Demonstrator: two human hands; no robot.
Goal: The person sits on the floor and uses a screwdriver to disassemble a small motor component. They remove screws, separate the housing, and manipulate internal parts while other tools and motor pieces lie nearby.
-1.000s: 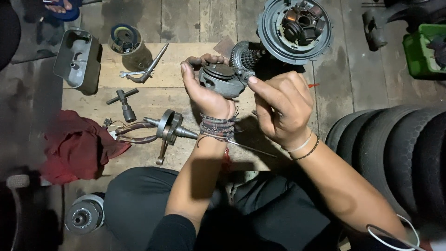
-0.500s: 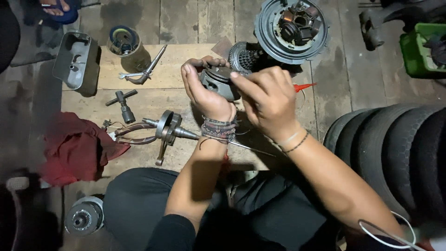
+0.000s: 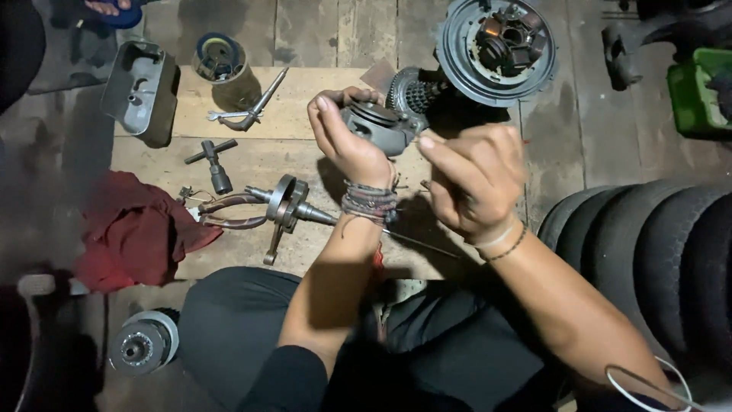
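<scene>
left hand (image 3: 347, 141) grips the grey metal cylinder (image 3: 377, 126) at frame centre, right hand (image 3: 473, 179) pinches its edge; heavy, rigid, likely oily, best held round the body.

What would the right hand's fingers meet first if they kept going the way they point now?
Most likely the grey piston that the left hand holds up: the right hand has its fingers aimed up-left at its side. Depth is unclear, so the gap can't be judged.
</scene>
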